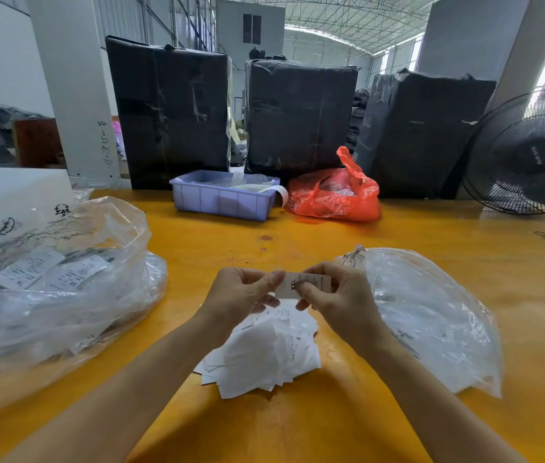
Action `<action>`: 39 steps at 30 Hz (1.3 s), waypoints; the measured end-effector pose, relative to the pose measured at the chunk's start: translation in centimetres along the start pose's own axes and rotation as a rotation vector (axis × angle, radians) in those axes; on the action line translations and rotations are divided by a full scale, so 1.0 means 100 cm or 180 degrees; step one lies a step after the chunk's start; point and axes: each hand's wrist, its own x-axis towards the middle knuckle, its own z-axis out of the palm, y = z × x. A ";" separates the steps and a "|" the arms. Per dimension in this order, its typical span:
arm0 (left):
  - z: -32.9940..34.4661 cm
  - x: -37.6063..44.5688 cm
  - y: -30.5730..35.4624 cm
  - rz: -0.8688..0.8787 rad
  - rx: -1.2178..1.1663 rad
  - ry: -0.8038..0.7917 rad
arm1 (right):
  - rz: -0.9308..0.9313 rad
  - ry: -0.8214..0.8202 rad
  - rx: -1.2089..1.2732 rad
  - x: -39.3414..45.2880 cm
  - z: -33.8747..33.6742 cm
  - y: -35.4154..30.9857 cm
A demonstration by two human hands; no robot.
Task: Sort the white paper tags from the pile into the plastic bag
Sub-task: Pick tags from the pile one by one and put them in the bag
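Both hands hold one white tag point(301, 285) marked XXL above the pile of tags point(264, 355): the left hand point(242, 292) pinches its left end, the right hand point(334, 295) its right. Clear plastic bags lie on the table point(298, 422) at left point(57, 289) and right point(431, 315).

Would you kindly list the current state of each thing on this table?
Left hand: pinches white XXL paper tag.
Right hand: pinches same tag.
Pile of white tags: loose, under hands.
Left clear plastic bag: open, holds tags.
Right clear plastic bag: lying flat.
Red plastic bag: bulging.
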 end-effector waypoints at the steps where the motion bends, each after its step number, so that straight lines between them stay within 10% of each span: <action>1: 0.000 0.000 0.000 -0.0020 -0.0052 -0.0014 | -0.0019 0.0125 0.0007 0.000 0.000 0.000; 39: 0.001 -0.001 0.001 -0.0137 -0.0158 -0.0124 | -0.0400 0.0483 -0.0060 0.000 -0.003 -0.004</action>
